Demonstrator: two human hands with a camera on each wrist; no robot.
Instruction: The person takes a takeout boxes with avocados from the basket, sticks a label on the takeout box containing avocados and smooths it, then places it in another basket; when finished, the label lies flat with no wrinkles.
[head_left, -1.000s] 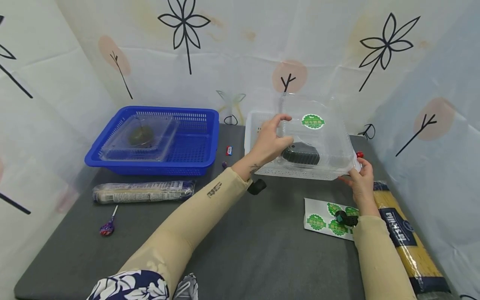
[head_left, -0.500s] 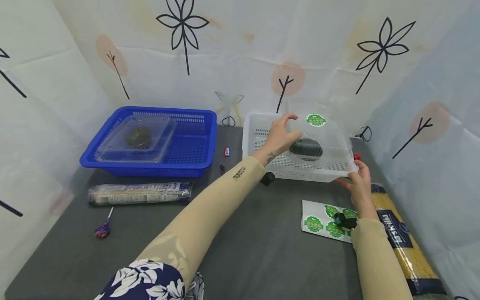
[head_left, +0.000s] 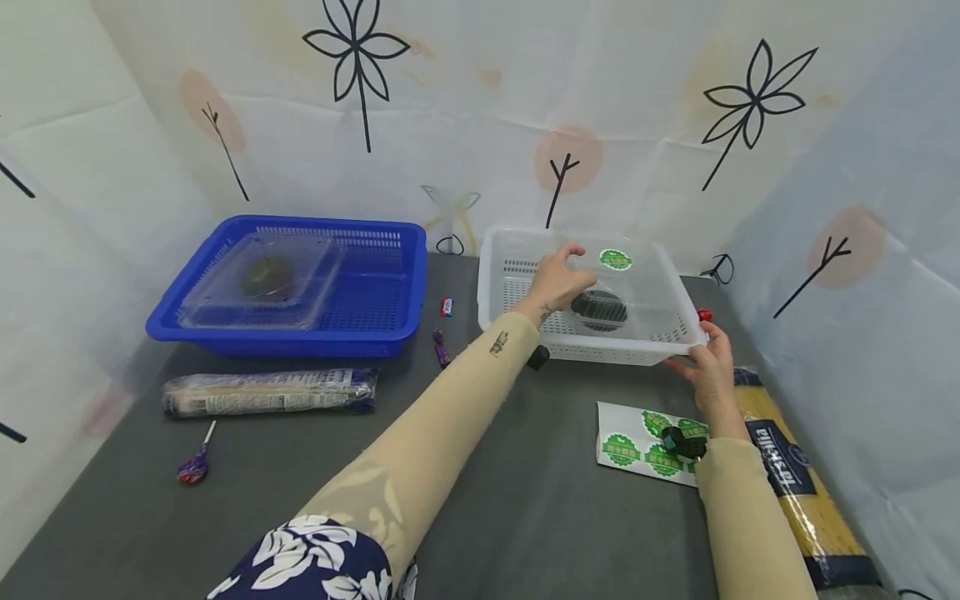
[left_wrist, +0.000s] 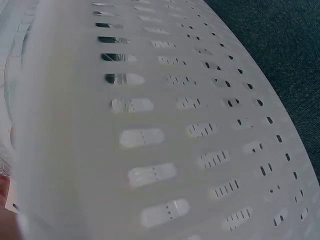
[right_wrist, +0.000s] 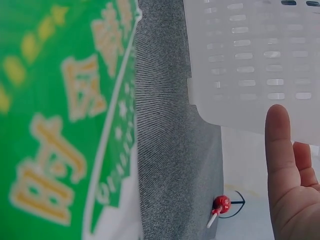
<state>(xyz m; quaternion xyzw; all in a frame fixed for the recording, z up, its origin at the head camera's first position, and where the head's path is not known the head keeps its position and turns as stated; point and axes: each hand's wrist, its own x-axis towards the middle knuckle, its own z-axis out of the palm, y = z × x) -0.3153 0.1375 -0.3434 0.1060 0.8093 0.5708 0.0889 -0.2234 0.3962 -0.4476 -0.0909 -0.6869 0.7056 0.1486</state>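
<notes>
A clear plastic clamshell box [head_left: 637, 283] with a green round sticker [head_left: 616, 259] lies in the white perforated basket [head_left: 600, 352] at the back right. A dark oval item [head_left: 599, 310] shows through the clear plastic. My left hand [head_left: 558, 283] reaches over the basket and grips the box's left side with curled thumb and index finger. My right hand [head_left: 712, 371] holds the basket's front right corner. In the right wrist view, the thumb [right_wrist: 281, 150] lies against the basket's wall [right_wrist: 235, 112]. Basket mesh [left_wrist: 170, 135] fills most of the left wrist view.
A blue basket [head_left: 375, 287] at left holds another clear box [head_left: 225, 287]. Around lie a sticker sheet [head_left: 648, 442], a long yellow pack [head_left: 780, 475], a noodle pack [head_left: 270, 393], purple lollipops [head_left: 193, 468], a small candy [head_left: 447, 307] and a red lollipop [right_wrist: 220, 205].
The clear box has come down from a raised, tilted pose into the white basket, with my left hand on it. My right hand has stayed at the basket's corner.
</notes>
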